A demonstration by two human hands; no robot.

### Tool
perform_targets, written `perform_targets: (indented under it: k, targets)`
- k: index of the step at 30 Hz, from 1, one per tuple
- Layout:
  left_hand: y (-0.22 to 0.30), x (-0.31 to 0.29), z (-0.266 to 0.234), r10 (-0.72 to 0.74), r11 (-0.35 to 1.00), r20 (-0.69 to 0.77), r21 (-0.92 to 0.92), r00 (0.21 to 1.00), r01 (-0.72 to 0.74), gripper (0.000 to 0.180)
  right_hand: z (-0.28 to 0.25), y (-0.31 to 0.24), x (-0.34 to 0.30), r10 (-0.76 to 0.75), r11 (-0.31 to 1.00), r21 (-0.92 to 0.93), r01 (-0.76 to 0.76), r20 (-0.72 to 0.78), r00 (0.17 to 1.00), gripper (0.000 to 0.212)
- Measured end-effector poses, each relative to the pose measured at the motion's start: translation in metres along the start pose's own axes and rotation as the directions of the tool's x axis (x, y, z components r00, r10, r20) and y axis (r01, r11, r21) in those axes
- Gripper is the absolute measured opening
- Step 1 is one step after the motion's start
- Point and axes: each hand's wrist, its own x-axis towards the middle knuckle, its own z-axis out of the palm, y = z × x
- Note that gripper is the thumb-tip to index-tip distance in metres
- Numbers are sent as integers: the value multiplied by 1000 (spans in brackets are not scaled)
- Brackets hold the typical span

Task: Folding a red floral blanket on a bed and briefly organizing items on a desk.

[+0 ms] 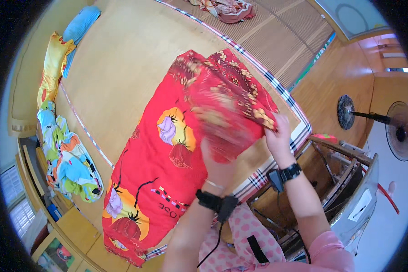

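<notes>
A red quilt (167, 158) with purple and red roses on orange-yellow patches lies across the bed mat (122, 68). Its upper right part is raised and folded over, showing a darker floral band, and is smeared by motion. At that folded part's right corner, my right hand (279, 136) is closed on the edge of the cloth. My left hand (209, 154) reaches in under the raised cloth at the middle; its fingers are hidden and blurred. Dark bands with small devices and cables sit on both my wrists.
Along the bed's left side lie a blue pillow (80, 25), a yellow pillow (54, 68) and a crumpled multicoloured cloth (72, 158). Another patterned cloth (231, 9) is at the far edge. A metal-framed rack (344, 158) and a fan (400, 131) stand to the right.
</notes>
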Motion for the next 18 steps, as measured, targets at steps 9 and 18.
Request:
perform_targets:
  k: [9,18]
  targets:
    - [-36,-35,17,-237,702,588,654,773,-282,79,-39,97,-45,276,926,93,-366,497,823,47]
    - [-50,-28,-28,-164,731,651,585,741,-352,64,23,12,63,43,978,-201,58,466,884,78]
